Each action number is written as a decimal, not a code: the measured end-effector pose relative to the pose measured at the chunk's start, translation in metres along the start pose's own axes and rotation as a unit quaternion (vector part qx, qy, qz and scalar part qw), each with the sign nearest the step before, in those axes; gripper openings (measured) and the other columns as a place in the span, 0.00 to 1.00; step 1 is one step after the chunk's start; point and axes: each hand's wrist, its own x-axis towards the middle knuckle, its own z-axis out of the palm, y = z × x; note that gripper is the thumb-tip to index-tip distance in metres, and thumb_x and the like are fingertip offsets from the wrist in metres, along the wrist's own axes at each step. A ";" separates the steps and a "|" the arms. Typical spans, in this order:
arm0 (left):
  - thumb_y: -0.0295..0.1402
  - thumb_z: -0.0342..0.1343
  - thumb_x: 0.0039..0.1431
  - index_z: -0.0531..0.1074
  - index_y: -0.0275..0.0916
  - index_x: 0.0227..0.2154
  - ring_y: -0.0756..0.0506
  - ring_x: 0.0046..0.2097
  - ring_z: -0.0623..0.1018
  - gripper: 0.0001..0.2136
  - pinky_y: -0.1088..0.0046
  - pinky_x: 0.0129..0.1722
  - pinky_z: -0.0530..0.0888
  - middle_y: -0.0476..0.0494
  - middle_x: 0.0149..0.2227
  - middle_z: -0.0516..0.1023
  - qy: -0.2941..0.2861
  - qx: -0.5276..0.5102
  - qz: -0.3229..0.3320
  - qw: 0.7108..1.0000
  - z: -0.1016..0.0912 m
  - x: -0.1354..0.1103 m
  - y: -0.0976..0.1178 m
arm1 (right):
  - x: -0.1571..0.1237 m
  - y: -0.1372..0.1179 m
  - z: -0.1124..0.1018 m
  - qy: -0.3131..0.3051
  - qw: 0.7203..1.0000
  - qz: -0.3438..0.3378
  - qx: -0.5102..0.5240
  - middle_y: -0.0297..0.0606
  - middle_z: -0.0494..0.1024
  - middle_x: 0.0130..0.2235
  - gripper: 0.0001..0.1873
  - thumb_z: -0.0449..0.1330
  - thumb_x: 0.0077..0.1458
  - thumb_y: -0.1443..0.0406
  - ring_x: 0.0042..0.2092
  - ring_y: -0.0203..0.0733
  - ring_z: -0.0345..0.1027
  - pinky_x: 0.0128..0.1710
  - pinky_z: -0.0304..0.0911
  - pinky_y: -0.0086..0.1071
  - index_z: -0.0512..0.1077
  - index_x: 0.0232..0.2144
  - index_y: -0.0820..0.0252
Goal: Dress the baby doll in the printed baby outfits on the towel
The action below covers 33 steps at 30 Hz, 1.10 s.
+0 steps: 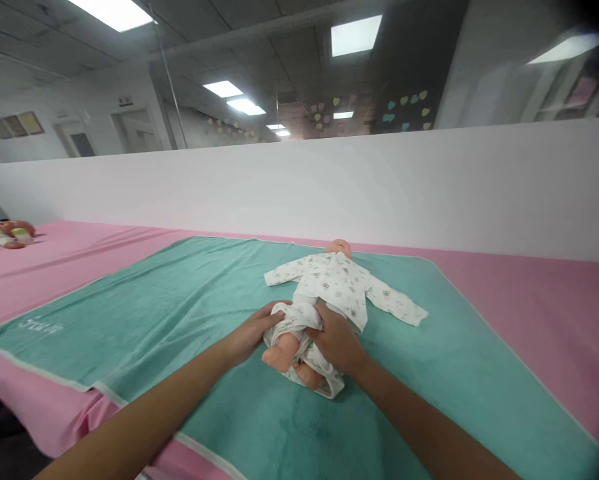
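A baby doll lies on its back on a green towel, its head at the far end and its feet towards me. It wears a white printed long-sleeved top with both sleeves spread out. Matching white printed trousers are bunched around its legs, and both bare feet stick out. My left hand grips the trouser fabric at the left side of the legs. On the other side my right hand has its fingers closed on the same trousers, partly hiding the doll's hip.
Under the towel is a pink sheet covering the table. Another doll lies at the far left. A white low wall runs along the back edge, with a glass or mirror surface above it.
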 end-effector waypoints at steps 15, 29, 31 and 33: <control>0.43 0.55 0.52 0.67 0.38 0.50 0.45 0.40 0.71 0.23 0.67 0.41 0.70 0.43 0.41 0.68 0.172 0.201 0.168 0.950 -0.018 0.116 -0.043 | 0.003 0.027 0.000 0.076 0.989 -0.115 0.050 0.39 0.72 0.41 0.08 0.50 0.60 0.63 0.44 0.42 0.65 0.44 0.61 0.37 0.68 0.35 0.56; 0.39 0.49 0.57 0.63 0.40 0.26 0.47 0.32 0.67 0.09 0.70 0.35 0.66 0.50 0.26 0.65 0.232 0.308 0.248 0.889 -0.024 0.134 -0.033 | 0.023 0.055 -0.017 0.253 0.937 -0.039 -0.236 0.40 0.70 0.43 0.10 0.54 0.58 0.59 0.46 0.45 0.62 0.47 0.58 0.40 0.69 0.40 0.57; 0.41 0.47 0.57 0.61 0.40 0.24 0.48 0.29 0.64 0.12 0.72 0.30 0.63 0.52 0.23 0.62 0.295 0.215 0.196 0.910 -0.032 0.130 -0.030 | 0.023 0.054 -0.021 0.253 0.943 -0.024 -0.216 0.37 0.70 0.36 0.10 0.51 0.59 0.59 0.39 0.41 0.63 0.40 0.59 0.35 0.68 0.33 0.58; 0.41 0.49 0.55 0.60 0.39 0.21 0.49 0.28 0.64 0.13 0.73 0.29 0.62 0.53 0.23 0.61 0.344 0.117 0.183 0.913 -0.043 0.128 -0.029 | 0.020 0.054 -0.027 0.284 0.943 0.017 -0.173 0.34 0.68 0.31 0.11 0.50 0.59 0.58 0.33 0.38 0.61 0.35 0.58 0.32 0.66 0.31 0.58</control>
